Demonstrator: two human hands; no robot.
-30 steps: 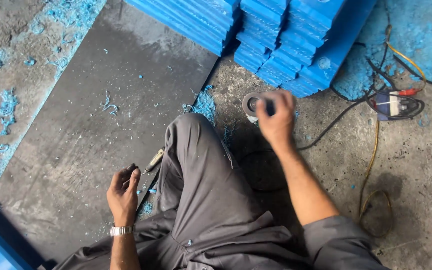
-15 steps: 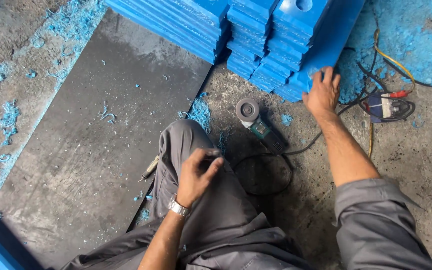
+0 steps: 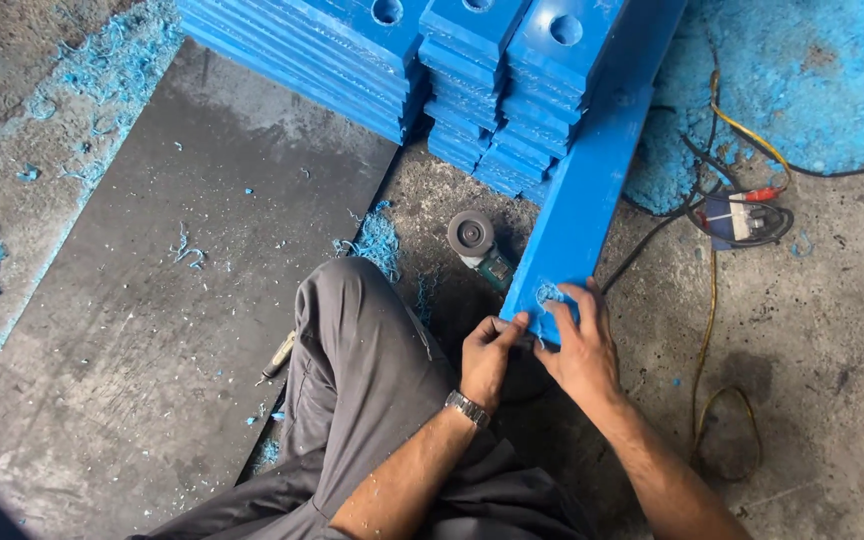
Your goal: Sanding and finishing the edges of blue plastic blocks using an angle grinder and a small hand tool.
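I look down on a rough grey concrete floor (image 3: 832, 330), stained and dusted with blue shavings (image 3: 382, 240), and on its left side lies a big dark grey sheet (image 3: 152, 300), flat and matt, with small blue curls on it. At the far edge stand stacks of blue plastic plates (image 3: 492, 70), smooth and thick, some with round holes. From them a long blue plastic plank (image 3: 592, 170) runs toward me, straight-edged and smooth; its near end lies just in front of my knee, with a scratched pale spot on it. My left hand (image 3: 490, 355), with a metal watch on the wrist, pinches the near left corner of this plank with thumb and fingers closed on the edge. My right hand (image 3: 580, 345) lies flat on the near end, fingers spread and pressing on top, not curled around it. Just left of the plank an angle grinder (image 3: 477, 245) with a round grey disc lies on the floor. At the right, black, yellow and red cables (image 3: 732, 210) are tangled around a small plug box. My grey trousers (image 3: 372, 370) fill the near middle.
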